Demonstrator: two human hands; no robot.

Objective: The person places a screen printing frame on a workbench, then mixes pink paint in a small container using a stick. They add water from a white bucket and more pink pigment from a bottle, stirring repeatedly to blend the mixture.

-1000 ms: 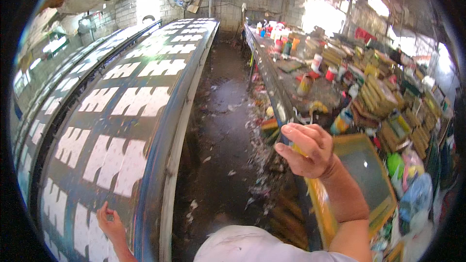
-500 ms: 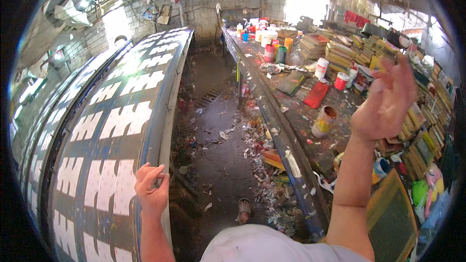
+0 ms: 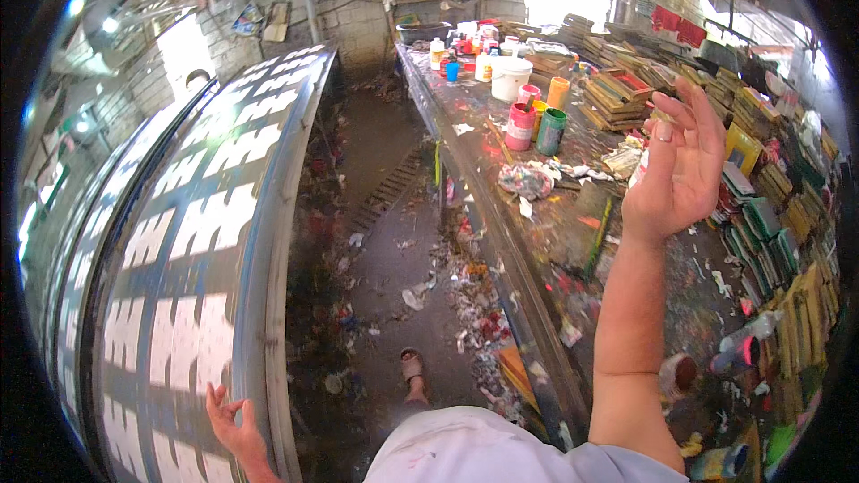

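My right hand (image 3: 677, 168) is raised over the cluttered worktable (image 3: 573, 304), its fingers loosely spread and curved with nothing in them. Behind it lie stacked wooden frames (image 3: 622, 94). Left of that hand stand a pink paint jar (image 3: 520, 128), a green jar (image 3: 551, 132) and an orange bottle (image 3: 557, 92). Low on the left, my left hand (image 3: 234, 425) hovers by the edge of a long printing table (image 3: 255, 313). Its fingers are bent and apart, and no object shows in them. White cut pieces with pale spots (image 3: 188, 340) lie in rows on that table.
A narrow wet aisle (image 3: 385, 250) runs between the tables, with scraps and litter (image 3: 470, 304) along its right side. My sandalled foot (image 3: 412, 367) is on it. A white bucket (image 3: 511, 79) and more containers stand farther back. Tilted frames (image 3: 796, 331) crowd the right.
I have moved forward along the aisle, and the jars are nearer. My left hand has dropped lower and to the left. My right hand stays raised, a little farther left.
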